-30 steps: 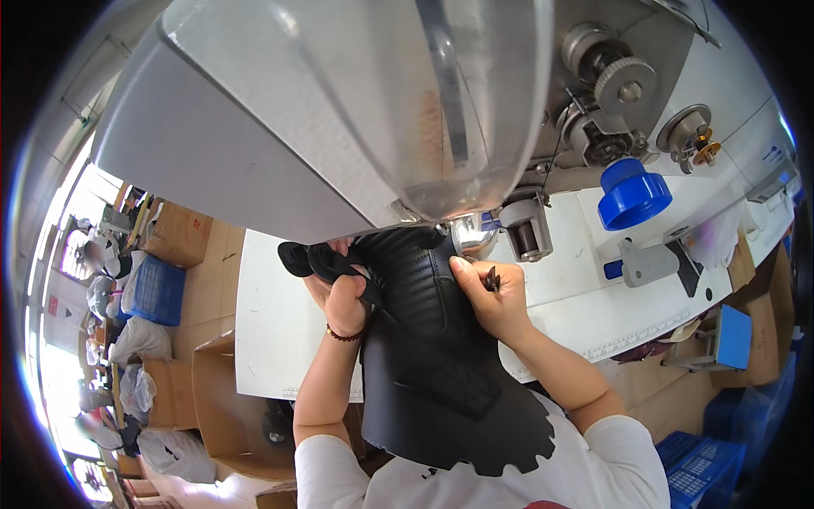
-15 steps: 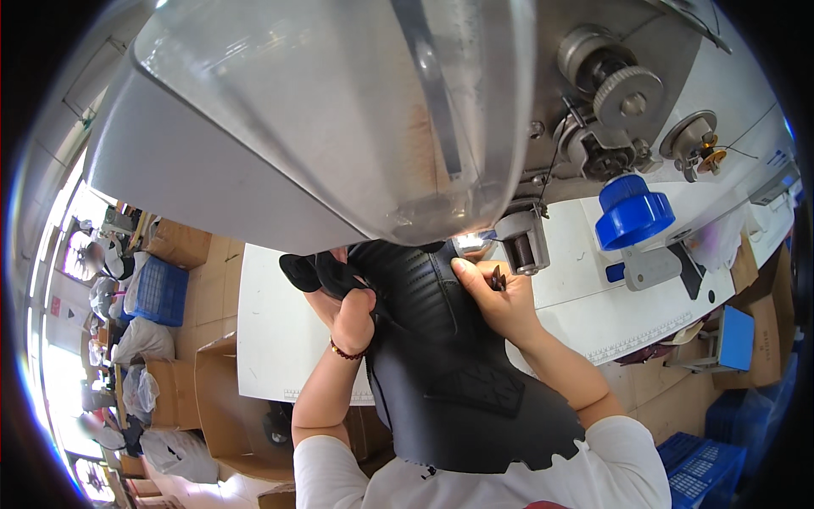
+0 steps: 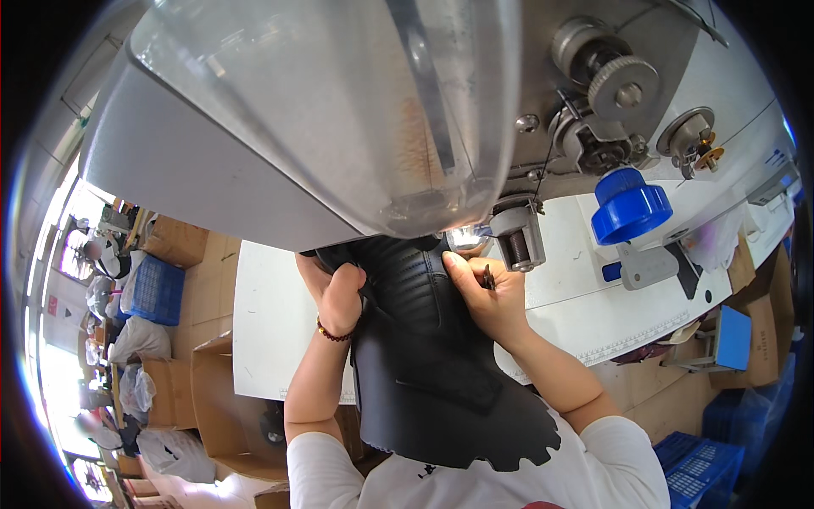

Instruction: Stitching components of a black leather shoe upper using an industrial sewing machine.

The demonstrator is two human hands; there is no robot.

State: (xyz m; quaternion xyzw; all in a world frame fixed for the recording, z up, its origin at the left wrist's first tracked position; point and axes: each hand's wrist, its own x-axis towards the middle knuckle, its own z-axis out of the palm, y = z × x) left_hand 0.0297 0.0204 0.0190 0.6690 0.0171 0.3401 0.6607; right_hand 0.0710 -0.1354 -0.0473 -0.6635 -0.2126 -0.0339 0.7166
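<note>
A black leather-like piece (image 3: 428, 360), with ribbed stitching near its top and a notched lower edge, hangs from the sewing machine (image 3: 229, 170) toward my chest. Its far end disappears under the machine's clear cover (image 3: 339, 102), so the needle area is hidden. My left hand (image 3: 341, 293) is closed on the piece's left edge, its fingers partly covered. On the right edge, my right hand (image 3: 492, 297) pinches the piece with the thumb on top. A small dark tool (image 3: 488, 277) pokes out between that hand's fingers; its kind cannot be made out.
A blue cap-like knob (image 3: 630, 208) and metal thread tensioners (image 3: 623, 85) sit on the machine's right. Below lies the white table (image 3: 263, 339), with a ruler strip (image 3: 627, 346) along its front edge. An open cardboard box (image 3: 212, 407) stands at left; blue crates (image 3: 699, 467) stand lower right.
The black piece has shifted and turned, its lower end swinging left. The black fold over my left fingers has gone out of sight under the machine. Both hands keep hold and moved slightly left.
</note>
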